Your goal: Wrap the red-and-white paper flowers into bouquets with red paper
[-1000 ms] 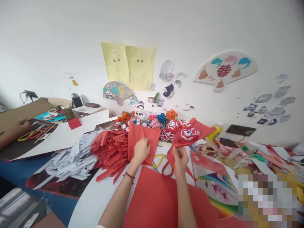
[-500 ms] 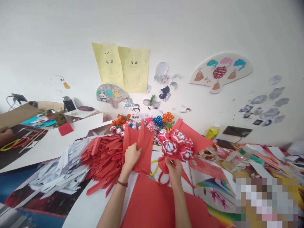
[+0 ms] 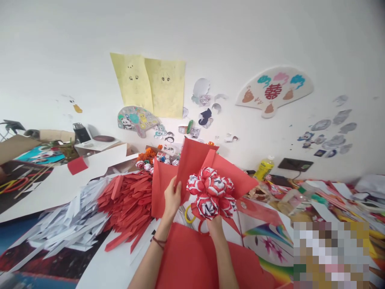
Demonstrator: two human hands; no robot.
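Pinched between the thumb and fingers of my left hand (image 3: 173,197) is a folded red paper sheet (image 3: 194,160), raised upright beside the flowers. My right hand (image 3: 215,225) is under a bouquet of red-and-white paper flowers (image 3: 210,192), closed around its base; the flower heads hide most of the fingers. Behind the bouquet leans another red sheet (image 3: 240,176). A further upright red paper (image 3: 164,184) stands left of my left hand. Below my wrists a large red sheet (image 3: 192,257) lies flat.
Piles of red strips (image 3: 129,204) and white strips (image 3: 72,216) lie at left. Scissors with yellow handles (image 3: 190,214) are behind my hands. A yellow bottle (image 3: 264,167) stands at back right, near cluttered scraps. A black flask (image 3: 81,132) is at back left.
My left hand has raised a red sheet and moved it right, toward the flowers. The bouquet has tilted toward me and sits slightly lower, now covering my right fingers.
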